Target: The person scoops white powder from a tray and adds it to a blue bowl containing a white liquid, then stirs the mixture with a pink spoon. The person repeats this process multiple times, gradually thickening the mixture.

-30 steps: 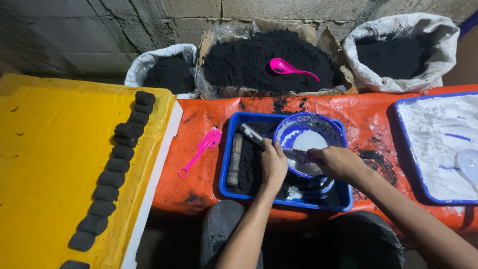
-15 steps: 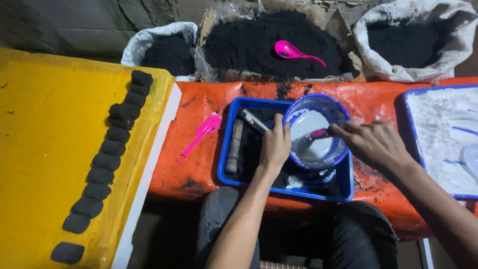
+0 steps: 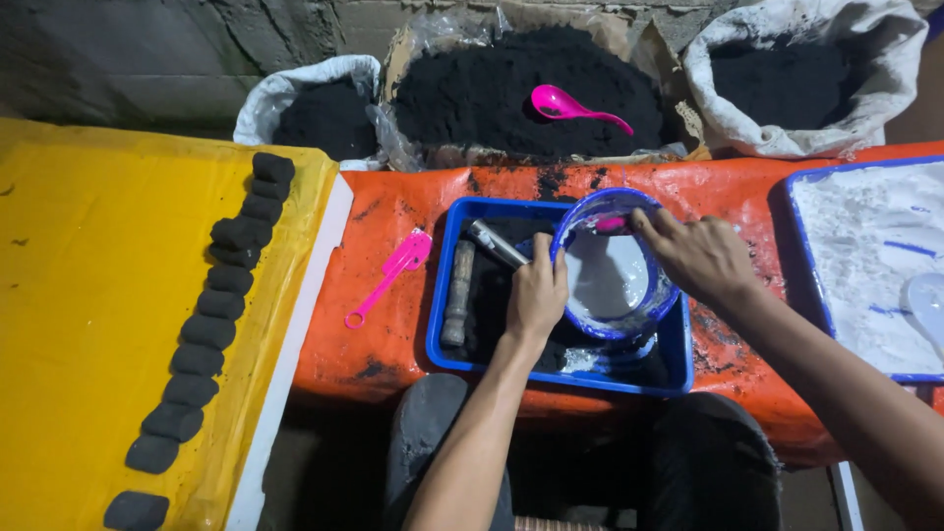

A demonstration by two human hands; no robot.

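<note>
the blue bowl point(image 3: 612, 270) sat tilted inside the blue tray point(image 3: 447, 295), holding pale white paste, directly between both hands. the left hand point(image 3: 537, 293) gripped its near-left rim, fingers curled over the edge. the right hand point(image 3: 696, 254) reached in from the right, fingers pinched on a small pink tool point(image 3: 611, 223) at the bowl's far rim; how much of the tool lay in the paste could not be told. both hands were touching or at the bowl, the left nearer its body. just left of the bowl lay a metal tube point(image 3: 495, 243) and a wooden-looking cylinder point(image 3: 456, 295) on black powder. a pink spatula point(image 3: 389, 276) rested on the orange cover point(image 3: 393, 334). black briquettes point(image 3: 211, 315) lined the yellow sheet point(image 3: 88, 324); a tray of white powder point(image 3: 865, 265) stood to the right.
</note>
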